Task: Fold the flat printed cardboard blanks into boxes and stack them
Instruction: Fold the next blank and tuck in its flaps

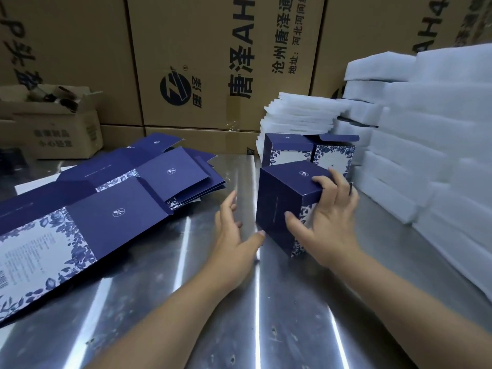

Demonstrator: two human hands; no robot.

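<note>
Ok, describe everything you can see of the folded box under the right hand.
The folded box is navy printed cardboard, cube-like, top closed with a small white emblem. Its near face is navy with a fine white print line; the face to the right shows blue-and-white floral pattern. It sits tilted on the metal table, before two other folded boxes. The right hand grips it, fingers over the top edge, thumb on the navy face. The left hand is open beside it; contact unclear.

White foam sheets [431, 134] stack right on the steel table [266, 302]; brown cartons [213, 62] stand behind.
</note>
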